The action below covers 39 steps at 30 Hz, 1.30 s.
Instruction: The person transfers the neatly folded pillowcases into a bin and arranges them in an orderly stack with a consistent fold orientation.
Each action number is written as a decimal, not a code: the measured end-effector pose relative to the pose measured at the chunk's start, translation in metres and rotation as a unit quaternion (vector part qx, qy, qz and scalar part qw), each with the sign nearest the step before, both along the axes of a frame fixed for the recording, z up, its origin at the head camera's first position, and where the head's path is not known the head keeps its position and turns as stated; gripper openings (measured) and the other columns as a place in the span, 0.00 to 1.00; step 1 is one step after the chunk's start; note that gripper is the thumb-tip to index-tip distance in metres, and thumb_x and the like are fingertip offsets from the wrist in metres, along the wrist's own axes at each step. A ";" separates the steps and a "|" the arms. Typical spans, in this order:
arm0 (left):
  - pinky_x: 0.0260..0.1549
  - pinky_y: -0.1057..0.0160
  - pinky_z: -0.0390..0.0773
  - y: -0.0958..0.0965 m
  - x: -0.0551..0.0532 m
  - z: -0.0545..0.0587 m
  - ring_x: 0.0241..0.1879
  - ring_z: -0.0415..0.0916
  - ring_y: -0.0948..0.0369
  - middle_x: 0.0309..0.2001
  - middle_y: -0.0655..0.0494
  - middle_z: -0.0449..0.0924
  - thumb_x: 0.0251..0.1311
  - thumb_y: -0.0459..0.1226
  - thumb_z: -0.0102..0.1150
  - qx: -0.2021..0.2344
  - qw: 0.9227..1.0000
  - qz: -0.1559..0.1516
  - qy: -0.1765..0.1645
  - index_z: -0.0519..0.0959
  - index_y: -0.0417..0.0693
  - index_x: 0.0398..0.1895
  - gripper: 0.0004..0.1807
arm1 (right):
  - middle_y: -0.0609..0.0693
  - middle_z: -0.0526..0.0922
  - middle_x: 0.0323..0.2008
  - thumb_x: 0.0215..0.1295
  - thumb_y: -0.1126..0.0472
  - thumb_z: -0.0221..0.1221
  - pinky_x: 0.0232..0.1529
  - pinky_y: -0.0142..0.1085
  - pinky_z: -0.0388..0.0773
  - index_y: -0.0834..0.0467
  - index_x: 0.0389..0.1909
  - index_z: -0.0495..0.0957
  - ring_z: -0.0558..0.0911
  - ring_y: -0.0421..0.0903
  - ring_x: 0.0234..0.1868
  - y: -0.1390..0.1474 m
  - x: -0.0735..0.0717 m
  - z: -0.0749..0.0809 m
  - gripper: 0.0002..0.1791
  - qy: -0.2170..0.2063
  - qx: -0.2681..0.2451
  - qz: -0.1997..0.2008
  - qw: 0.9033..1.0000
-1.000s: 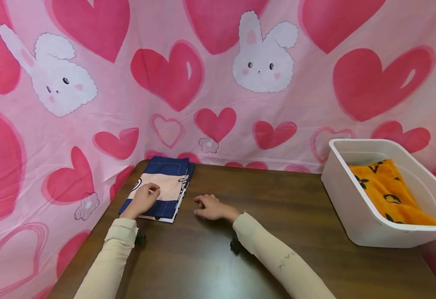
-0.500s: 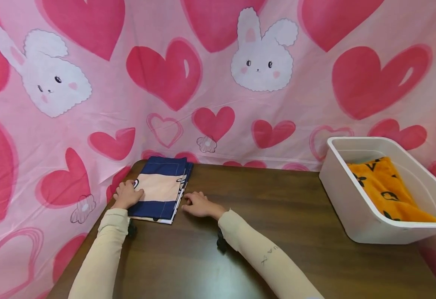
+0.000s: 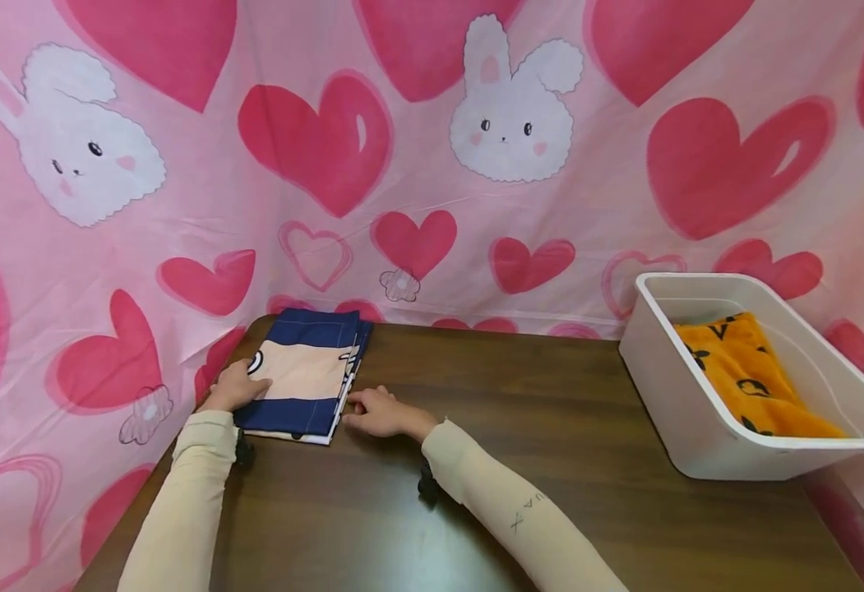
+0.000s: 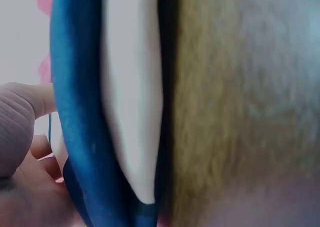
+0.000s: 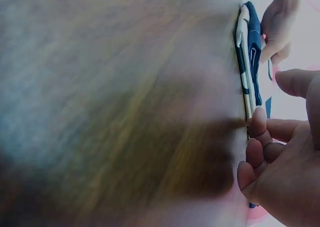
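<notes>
A folded cloth (image 3: 298, 370), navy with a pale peach band and dark line drawings, lies on the table's left part. My left hand (image 3: 235, 386) rests at its left edge, thumb spread over the top. In the left wrist view the cloth's layered edge (image 4: 132, 92) stands close to the lens, partly hiding the left fingers. My right hand (image 3: 378, 413) is low at the cloth's right edge with loosely bent fingers. The right wrist view has those fingertips (image 5: 258, 119) at the stacked layers (image 5: 246, 57), apparently touching, thumb apart from them.
A white plastic bin (image 3: 649, 386) stands on the right with an orange, dark-patterned cloth (image 3: 757, 382) inside. The brown wooden table (image 3: 491, 403) runs between bin and cloth. A pink heart-and-rabbit curtain (image 3: 417, 148) hangs behind and along the left.
My left hand has shifted from above the cloth's middle to its left edge. My right hand has moved left, up to the cloth's right edge. The head view has turned slightly.
</notes>
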<state>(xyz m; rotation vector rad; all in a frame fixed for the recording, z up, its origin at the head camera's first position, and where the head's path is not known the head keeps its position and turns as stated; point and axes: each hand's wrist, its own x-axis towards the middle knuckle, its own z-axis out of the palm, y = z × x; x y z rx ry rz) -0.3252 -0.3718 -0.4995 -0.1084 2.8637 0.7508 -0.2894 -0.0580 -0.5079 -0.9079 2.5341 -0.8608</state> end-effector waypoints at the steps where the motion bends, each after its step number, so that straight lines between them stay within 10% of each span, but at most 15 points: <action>1: 0.59 0.20 0.52 0.000 0.001 0.001 0.63 0.61 0.25 0.65 0.18 0.61 0.63 0.41 0.59 0.000 1.000 0.000 0.002 0.58 0.17 0.67 0.41 | 0.39 0.76 0.31 0.72 0.51 0.58 0.38 0.30 0.60 0.59 0.58 0.80 0.67 0.40 0.36 0.000 0.000 0.000 0.21 0.003 -0.002 0.003 1.000; 21: 0.61 0.18 0.44 0.027 0.016 0.000 0.67 0.59 0.25 0.67 0.17 0.59 0.63 0.37 0.58 0.025 1.000 -0.013 0.005 0.54 0.17 0.69 0.40 | 0.45 0.77 0.32 0.74 0.49 0.56 0.41 0.34 0.62 0.62 0.63 0.76 0.70 0.43 0.38 0.018 -0.016 0.002 0.26 -0.035 -0.014 -0.054 0.998; 39: 0.57 0.23 0.55 0.023 0.014 0.005 0.61 0.68 0.27 0.61 0.21 0.69 0.74 0.46 0.45 -0.012 0.998 -0.055 0.009 0.64 0.21 0.64 0.33 | 0.59 0.76 0.55 0.73 0.44 0.53 0.60 0.51 0.65 0.63 0.68 0.69 0.69 0.56 0.59 0.001 -0.034 -0.002 0.33 -0.007 0.039 -0.113 0.993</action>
